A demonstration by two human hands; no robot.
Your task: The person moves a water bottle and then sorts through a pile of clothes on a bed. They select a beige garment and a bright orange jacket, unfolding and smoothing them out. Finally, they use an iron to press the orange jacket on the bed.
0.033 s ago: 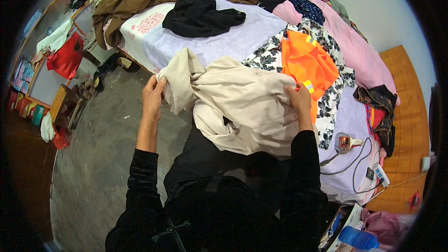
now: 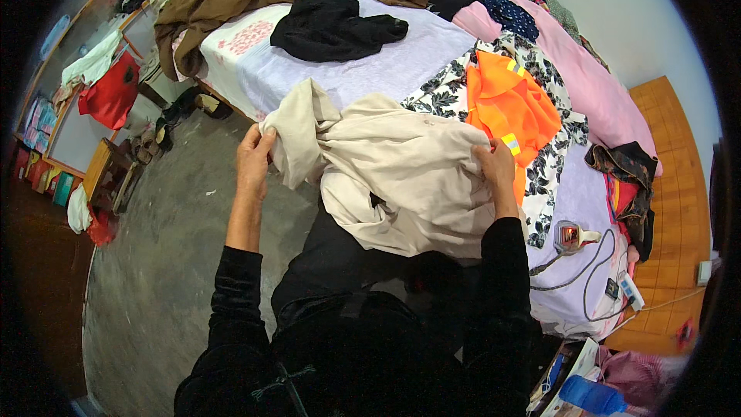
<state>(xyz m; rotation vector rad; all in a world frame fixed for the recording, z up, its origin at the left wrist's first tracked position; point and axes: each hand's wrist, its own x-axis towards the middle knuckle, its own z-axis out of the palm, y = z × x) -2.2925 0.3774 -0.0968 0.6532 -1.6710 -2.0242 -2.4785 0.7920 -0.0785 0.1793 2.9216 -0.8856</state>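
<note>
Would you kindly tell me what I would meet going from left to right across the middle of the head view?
Red fabric → left hand → beige garment held between the hands → right hand → small corded appliance → wooden headboard.

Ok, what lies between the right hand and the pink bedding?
The head view shows the orange garment, then the black-and-white cloth, between the right hand and the pink bedding.

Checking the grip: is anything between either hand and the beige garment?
Nothing visible is: the left hand and right hand both hold the beige garment directly, at opposite sides. The orange garment lies beyond the right hand.
</note>
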